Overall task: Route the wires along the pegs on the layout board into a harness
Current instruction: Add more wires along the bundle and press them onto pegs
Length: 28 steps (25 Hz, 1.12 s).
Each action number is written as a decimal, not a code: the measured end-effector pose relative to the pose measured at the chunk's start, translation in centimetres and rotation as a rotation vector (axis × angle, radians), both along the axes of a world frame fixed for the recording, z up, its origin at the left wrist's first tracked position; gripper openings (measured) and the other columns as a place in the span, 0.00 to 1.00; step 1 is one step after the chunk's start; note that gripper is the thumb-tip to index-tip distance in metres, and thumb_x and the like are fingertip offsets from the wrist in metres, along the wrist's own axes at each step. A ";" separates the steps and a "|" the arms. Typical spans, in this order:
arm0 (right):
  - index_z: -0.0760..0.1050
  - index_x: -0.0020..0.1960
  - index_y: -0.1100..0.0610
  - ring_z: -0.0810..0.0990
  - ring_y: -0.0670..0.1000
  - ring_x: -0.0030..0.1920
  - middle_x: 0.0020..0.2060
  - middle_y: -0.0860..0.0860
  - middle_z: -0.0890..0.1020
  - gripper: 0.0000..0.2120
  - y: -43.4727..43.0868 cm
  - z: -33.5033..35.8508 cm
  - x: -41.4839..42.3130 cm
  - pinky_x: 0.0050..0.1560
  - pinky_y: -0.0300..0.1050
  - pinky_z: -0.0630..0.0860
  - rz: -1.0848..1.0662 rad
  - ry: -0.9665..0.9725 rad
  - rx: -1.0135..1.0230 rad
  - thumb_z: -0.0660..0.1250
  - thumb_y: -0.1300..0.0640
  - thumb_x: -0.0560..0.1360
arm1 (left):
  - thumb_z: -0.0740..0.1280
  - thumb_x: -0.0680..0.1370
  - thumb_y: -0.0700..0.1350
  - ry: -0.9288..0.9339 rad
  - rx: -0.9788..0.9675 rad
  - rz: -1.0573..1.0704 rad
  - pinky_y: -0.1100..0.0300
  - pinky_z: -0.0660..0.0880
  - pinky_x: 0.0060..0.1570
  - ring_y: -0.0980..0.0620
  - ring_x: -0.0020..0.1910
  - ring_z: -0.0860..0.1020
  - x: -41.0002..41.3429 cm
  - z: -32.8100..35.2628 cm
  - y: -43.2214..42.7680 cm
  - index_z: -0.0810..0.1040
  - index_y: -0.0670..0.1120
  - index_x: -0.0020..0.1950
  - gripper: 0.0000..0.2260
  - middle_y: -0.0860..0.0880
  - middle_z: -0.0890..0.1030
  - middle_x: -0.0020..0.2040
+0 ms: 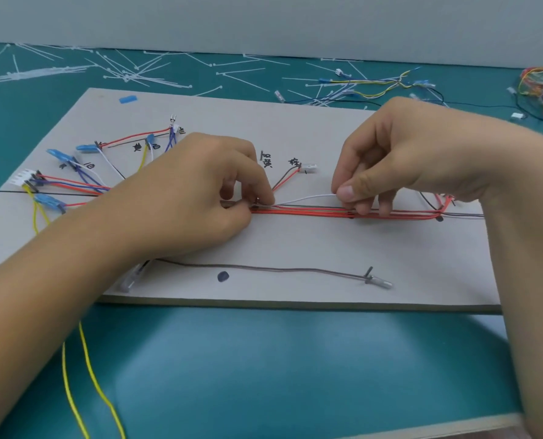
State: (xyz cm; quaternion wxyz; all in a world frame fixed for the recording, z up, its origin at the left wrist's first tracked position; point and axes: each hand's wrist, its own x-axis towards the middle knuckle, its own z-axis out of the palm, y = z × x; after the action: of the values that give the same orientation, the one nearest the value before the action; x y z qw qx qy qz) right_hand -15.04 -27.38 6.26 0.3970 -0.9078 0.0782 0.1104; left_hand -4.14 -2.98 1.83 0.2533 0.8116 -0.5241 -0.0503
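Head view. Yellow wires (86, 375) hang off the near edge of the layout board (295, 242), nearest the camera. Just inside that edge a grey wire (279, 269) lies left to right and ends at 1 upright peg (369, 272).

Across the middle of the board, the red wire bundle (311, 212) forms the trunk. Its long axis runs parallel to the board's long edges, from the connector fan at the left end to the right end.

The left hand (200, 198) pinches the trunk between thumb and curled fingers at the board's centre. The right hand (400, 153) pinches 1 white wire (308, 198) between thumb and forefinger; its other fingers curl down onto the trunk.

The white wire bows slightly above the trunk between the 2 hands and points the same way.

Judged step: laying the white wire into the trunk. It is done well by keeping the left pinch as an anchor, drawing the slack rightward, and pressing the wire flat beside the reds at the dark peg (351, 214).

Beyond the far edge lie loose cable ties (131, 74) and spare wires (374, 87).
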 end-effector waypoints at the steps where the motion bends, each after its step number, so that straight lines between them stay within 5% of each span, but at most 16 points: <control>1: 0.86 0.41 0.57 0.86 0.53 0.33 0.33 0.57 0.86 0.05 -0.1 0.0 -0.1 0.33 0.38 0.80 -0.002 0.001 0.005 0.77 0.66 0.71 | 0.66 0.71 0.39 0.012 -0.012 0.000 0.72 0.67 0.36 0.55 0.39 0.76 -0.1 0.0 -0.1 0.87 0.56 0.46 0.15 0.57 0.79 0.41; 5: 0.85 0.41 0.55 0.88 0.54 0.36 0.36 0.53 0.87 0.10 -0.9 0.2 -0.5 0.37 0.33 0.79 -0.045 -0.010 -0.051 0.76 0.70 0.70 | 0.70 0.74 0.39 0.030 -0.031 0.019 0.63 0.70 0.39 0.56 0.40 0.76 -0.2 -0.3 -0.3 0.87 0.57 0.45 0.13 0.56 0.78 0.43; 13: 0.79 0.42 0.61 0.88 0.57 0.34 0.34 0.56 0.86 0.08 -1.0 -0.1 -0.5 0.33 0.39 0.81 -0.055 0.154 -0.081 0.75 0.71 0.72 | 0.70 0.74 0.38 0.066 -0.028 0.043 0.64 0.71 0.43 0.57 0.42 0.76 -0.6 -0.3 -0.6 0.86 0.56 0.44 0.13 0.55 0.78 0.45; 21: 0.77 0.41 0.57 0.87 0.55 0.33 0.34 0.52 0.87 0.13 -0.9 -0.4 0.1 0.39 0.51 0.85 -0.044 -0.090 -0.194 0.77 0.70 0.69 | 0.70 0.74 0.36 0.087 -0.043 0.060 0.58 0.72 0.44 0.54 0.41 0.76 -0.8 -0.2 -0.7 0.86 0.57 0.44 0.14 0.53 0.78 0.43; 28: 0.79 0.39 0.55 0.88 0.53 0.35 0.34 0.52 0.87 0.11 -1.3 -1.3 0.7 0.49 0.49 0.81 -0.070 -0.142 -0.168 0.79 0.66 0.69 | 0.69 0.74 0.36 0.093 -0.045 0.068 0.57 0.72 0.43 0.55 0.41 0.77 -0.8 -0.3 -0.6 0.86 0.57 0.44 0.14 0.54 0.78 0.43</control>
State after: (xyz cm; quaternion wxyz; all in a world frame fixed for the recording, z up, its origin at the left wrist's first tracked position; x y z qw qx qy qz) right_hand -14.37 -28.71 4.92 0.3279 -0.9401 0.0905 0.0247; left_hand -4.97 -3.56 1.51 0.2971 0.8198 -0.4849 -0.0678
